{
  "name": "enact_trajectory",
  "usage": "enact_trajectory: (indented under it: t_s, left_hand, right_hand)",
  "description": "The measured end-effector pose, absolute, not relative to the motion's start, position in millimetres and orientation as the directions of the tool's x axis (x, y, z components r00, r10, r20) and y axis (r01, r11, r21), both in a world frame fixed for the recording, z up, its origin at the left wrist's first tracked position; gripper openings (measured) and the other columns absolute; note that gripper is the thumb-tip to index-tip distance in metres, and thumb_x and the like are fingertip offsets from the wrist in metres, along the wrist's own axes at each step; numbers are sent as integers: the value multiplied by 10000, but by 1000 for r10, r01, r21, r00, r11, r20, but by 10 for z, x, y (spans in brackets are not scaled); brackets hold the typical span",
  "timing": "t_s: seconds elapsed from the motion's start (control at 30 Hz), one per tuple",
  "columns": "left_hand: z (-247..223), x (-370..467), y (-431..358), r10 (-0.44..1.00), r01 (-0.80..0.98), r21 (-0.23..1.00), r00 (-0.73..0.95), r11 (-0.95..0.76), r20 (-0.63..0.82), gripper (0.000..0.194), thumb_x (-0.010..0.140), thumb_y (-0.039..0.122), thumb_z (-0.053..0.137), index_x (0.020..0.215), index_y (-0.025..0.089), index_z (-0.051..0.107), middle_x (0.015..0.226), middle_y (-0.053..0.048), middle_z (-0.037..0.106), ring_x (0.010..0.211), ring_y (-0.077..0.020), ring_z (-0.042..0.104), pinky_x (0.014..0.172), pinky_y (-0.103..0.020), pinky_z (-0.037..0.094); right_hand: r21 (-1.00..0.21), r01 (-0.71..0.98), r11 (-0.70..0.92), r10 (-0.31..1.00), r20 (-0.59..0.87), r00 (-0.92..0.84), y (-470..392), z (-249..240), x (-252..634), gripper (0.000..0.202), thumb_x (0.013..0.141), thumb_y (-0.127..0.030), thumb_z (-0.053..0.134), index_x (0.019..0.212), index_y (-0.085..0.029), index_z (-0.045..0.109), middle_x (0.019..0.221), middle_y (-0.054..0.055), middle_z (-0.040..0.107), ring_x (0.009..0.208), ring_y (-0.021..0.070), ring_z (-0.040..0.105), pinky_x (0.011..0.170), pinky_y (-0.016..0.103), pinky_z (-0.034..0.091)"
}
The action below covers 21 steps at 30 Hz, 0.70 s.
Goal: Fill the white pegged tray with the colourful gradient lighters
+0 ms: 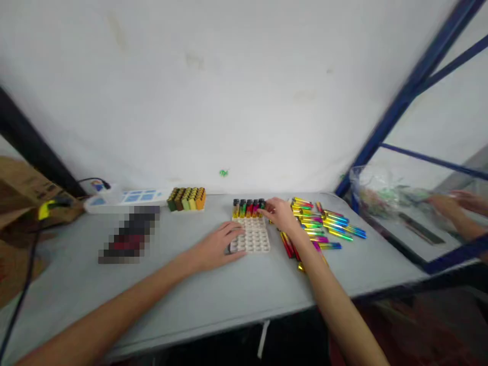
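I see a white wall (236,101) at the back, with some faint smudges and a little green mark (223,173) low down. A gray table (244,292) stands against it. On my left, a long white power strip (129,197) with blue patches lies by the wall. In front of it is a dark thing (133,231), too blocky for me to name. A brown box (15,178) sits at the far left, near a black cord (28,269) with a yellow bit (46,209). On my right, blue metal bars (396,109) lean across, and a see-through bag (375,188) sits beside them.
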<state>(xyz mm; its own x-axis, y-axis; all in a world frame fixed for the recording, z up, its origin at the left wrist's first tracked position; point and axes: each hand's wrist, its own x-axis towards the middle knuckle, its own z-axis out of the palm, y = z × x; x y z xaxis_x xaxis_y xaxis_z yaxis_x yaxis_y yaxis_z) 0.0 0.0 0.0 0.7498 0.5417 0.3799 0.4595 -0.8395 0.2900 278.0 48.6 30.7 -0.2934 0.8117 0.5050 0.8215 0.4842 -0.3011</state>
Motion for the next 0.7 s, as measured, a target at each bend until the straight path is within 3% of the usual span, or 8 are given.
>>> enact_trajectory:
  t_s: [0.17, 0.27, 0.4, 0.53, 0.7]
  left_hand:
    - [14, 20, 0, 537, 452, 294, 751, -843, 385, 470, 964, 455, 632, 1348, 191, 573, 1394, -145, 560, 1348, -304, 498, 1170, -494, 430]
    - [19, 19, -6, 532, 448, 290, 752, -846, 390, 455, 962, 443, 636, 1332, 183, 581, 1388, -147, 561, 1338, -302, 506, 1168, -494, 432]
    - [26, 14, -8, 534, 452, 288, 746, -845, 398, 448, 958, 439, 643, 1326, 191, 589, 1377, -140, 570, 1330, -297, 514, 1162, -485, 439]
    - [37, 12, 3, 538, 457, 286, 745, -842, 395, 444, 957, 445, 646, 1324, 199, 600, 1372, -133, 578, 1328, -293, 519, 1159, -475, 444]
    - [33, -1, 20, 543, 460, 292, 744, -839, 389, 465, 952, 458, 656, 1328, 189, 606, 1373, -134, 589, 1331, -292, 521, 1157, -474, 447]
  right_hand:
    - [-410, 782, 469, 838, 486, -248, 472, 286, 2881, 93, 911, -240, 673, 971, -171, 656, 858, 62, 709, 766, 176, 660, 739, 287, 513]
    - [-540, 689, 484, 849, 479, -221, 436, 278, 2903, 306, 891, -179, 667, 1182, -206, 578, 900, 25, 741, 788, 167, 706, 758, 289, 546]
    - [-588, 614, 526, 840, 473, -266, 409, 289, 2889, 291, 888, -177, 671, 1155, -229, 568, 932, 12, 746, 835, 168, 732, 796, 302, 576]
    - [-554, 588, 589, 794, 531, -295, 437, 303, 2881, 179, 922, -202, 644, 1100, -215, 651, 1080, 68, 690, 867, 164, 729, 820, 304, 595]
    - [-496, 600, 628, 761, 553, -339, 493, 306, 2942, 204, 957, -236, 628, 1148, -223, 698, 1037, 68, 689, 863, 180, 725, 832, 322, 597]
